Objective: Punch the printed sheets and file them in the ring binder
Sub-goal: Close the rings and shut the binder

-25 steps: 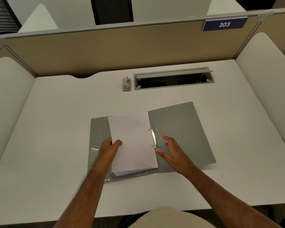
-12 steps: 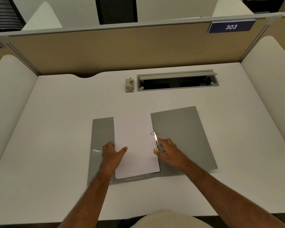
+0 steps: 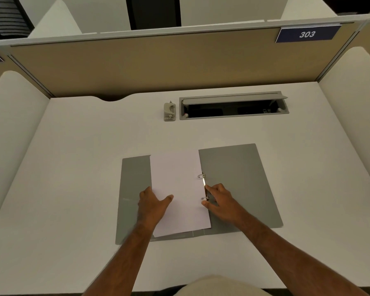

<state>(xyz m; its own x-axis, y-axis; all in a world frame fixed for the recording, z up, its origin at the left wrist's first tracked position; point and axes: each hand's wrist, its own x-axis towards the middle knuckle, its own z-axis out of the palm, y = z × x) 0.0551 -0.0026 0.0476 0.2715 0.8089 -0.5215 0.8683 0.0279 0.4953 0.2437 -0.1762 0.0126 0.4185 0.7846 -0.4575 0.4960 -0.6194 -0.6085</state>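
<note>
Since the sheets (image 3: 179, 193) already lie on the left half of the open binder (image 3: 239, 184) at the near middle of the desk (image 3: 73, 167), their right edge at the two rings (image 3: 203, 186), punching looks done and filing nearly so. The left hand (image 3: 152, 205) presses flat on the paper; the right hand (image 3: 219, 198) touches the ring bar, though whether it pinches it I cannot tell. Left to do, I judge: closing the rings and cover; the punch (image 3: 169, 112) sits far off.

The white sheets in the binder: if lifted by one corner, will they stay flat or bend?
The white sheets look thin, so they would probably droop. They appear threaded on the rings, so pulling might tear the holes.
</note>
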